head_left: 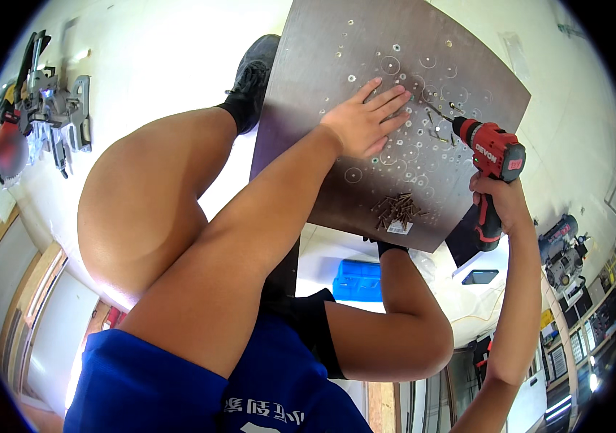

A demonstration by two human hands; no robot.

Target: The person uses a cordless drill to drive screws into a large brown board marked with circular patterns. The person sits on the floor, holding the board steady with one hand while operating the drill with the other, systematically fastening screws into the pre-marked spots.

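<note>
My left hand lies flat on a dark brown board, its fingers spread. Small holes and drawn circles are scattered over the board's surface. My right hand is wrapped round the grip of a red and black cordless drill, which points left across the board. From its chuck a thin bit reaches toward my left fingertips; whether the tip touches the board I cannot tell. Several loose screws lie below the bit. Nearer to me, a pile of brown screws rests beside a small white label.
A blue case stands on the floor between my legs. At the right lie a phone and a dark power tool. Metal tools and clamps are at the far left. My black shoe is beside the board's left edge.
</note>
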